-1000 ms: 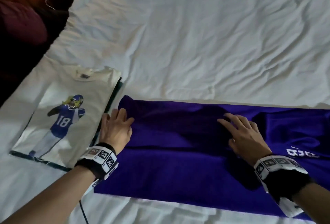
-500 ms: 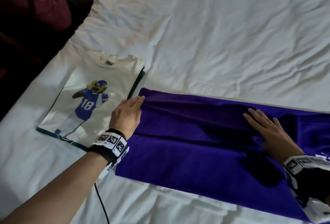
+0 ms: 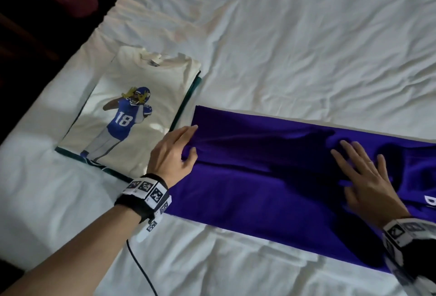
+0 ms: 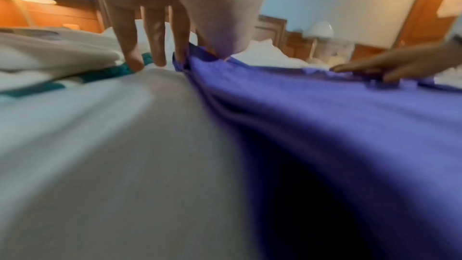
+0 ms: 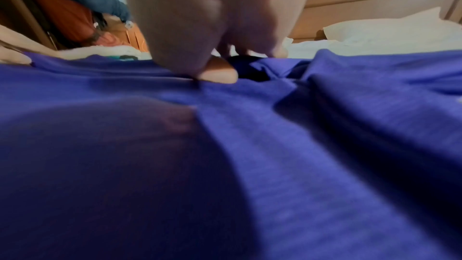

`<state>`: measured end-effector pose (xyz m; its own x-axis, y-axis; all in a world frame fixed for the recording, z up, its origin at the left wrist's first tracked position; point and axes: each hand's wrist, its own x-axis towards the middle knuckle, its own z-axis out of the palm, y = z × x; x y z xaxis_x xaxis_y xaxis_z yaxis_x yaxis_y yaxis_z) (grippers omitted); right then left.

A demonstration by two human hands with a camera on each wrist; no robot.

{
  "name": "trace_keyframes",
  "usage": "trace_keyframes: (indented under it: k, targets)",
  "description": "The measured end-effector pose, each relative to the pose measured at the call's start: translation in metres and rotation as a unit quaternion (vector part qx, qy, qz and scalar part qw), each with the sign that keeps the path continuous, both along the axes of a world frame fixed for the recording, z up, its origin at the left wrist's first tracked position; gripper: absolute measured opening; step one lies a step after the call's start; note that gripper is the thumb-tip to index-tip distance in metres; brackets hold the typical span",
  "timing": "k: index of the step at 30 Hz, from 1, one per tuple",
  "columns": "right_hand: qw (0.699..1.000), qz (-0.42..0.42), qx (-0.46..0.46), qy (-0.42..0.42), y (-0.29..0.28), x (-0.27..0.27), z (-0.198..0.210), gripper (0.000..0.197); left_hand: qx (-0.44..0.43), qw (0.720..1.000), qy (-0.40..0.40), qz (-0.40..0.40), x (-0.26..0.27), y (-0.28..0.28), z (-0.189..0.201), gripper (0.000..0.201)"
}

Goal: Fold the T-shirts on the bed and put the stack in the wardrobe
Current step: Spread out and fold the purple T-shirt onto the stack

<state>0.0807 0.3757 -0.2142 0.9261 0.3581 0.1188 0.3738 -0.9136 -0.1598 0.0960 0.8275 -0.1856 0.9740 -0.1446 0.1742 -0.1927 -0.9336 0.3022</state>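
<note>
Closest to the camera there's one purple T-shirt, folded into a long band and lying flat across the white bed sheet, with a bit of white lettering showing at its right end. Both hands are on it, so two hands, one shirt.

The left hand is at the shirt's left short edge. In the left wrist view the thumb and a finger pinch a bit of the purple hem, while two fingers point down onto the sheet right by the stack. So that grip is grasping the purple shirt's edge.

The right hand lies flat on the purple fabric further right, fingers spread and straight, pressing down and holding nothing. That grip is released.

Just past the left hand is one folded stack: a cream T-shirt with a printed football player, number 18, on top, and a teal edge peeking out underneath. I can't tell how many shirts are under the cream one. The stack sits just beside the purple shirt's left end, near the bed's left side.

Beyond that it's rumpled white sheet.
</note>
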Motion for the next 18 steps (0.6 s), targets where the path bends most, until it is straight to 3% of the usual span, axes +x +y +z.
trace_keyframes:
  k: [3, 7, 12, 16, 18]
  targets:
    - [0.997, 0.005, 0.077, -0.005, 0.023, -0.021, 0.008, 0.04, -0.059, 0.998, 0.006, -0.006, -0.012, 0.005, 0.004, 0.032]
    - [0.998, -0.023, 0.05, 0.039, 0.031, -0.036, -0.005, 0.047, -0.045, 0.996, 0.068, -0.044, -0.022, 0.02, -0.009, 0.022]
    - [0.995, -0.079, 0.064, -0.012, 0.034, -0.022, 0.009, 0.028, -0.019, 1.0, 0.01, -0.018, -0.009, 0.011, 0.0, 0.031]
    - [0.992, -0.113, 0.032, 0.038, 0.017, -0.002, 0.002, 0.049, 0.059, 0.998, 0.018, -0.03, 0.011, 0.004, -0.006, 0.032]
    - [0.993, -0.092, 0.05, 0.047, 0.013, 0.007, 0.001, 0.046, 0.076, 0.997, 0.014, -0.018, 0.017, 0.002, -0.006, 0.022]
